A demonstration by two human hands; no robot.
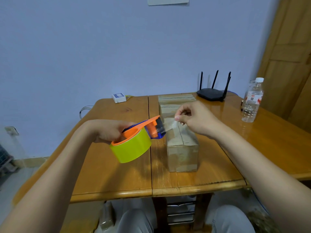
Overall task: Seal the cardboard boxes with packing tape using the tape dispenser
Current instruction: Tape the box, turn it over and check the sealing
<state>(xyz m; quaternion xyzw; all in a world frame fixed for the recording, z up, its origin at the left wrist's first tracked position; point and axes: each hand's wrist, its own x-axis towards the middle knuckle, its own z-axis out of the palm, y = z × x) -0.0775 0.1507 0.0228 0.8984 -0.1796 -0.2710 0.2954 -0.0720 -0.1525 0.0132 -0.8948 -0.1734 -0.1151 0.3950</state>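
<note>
Yellow-green tape roll (pixel 133 149), orange-blue dispenser (pixel 151 126)

No writing can be read anywhere. The clear plastic water bottle (pixel 252 100) at the right edge of the wooden table carries a white label with a red mark, too small and blurred to make out. The small white box (pixel 118 97) by the wall has a blue panel on top, its print equally unreadable.
</note>
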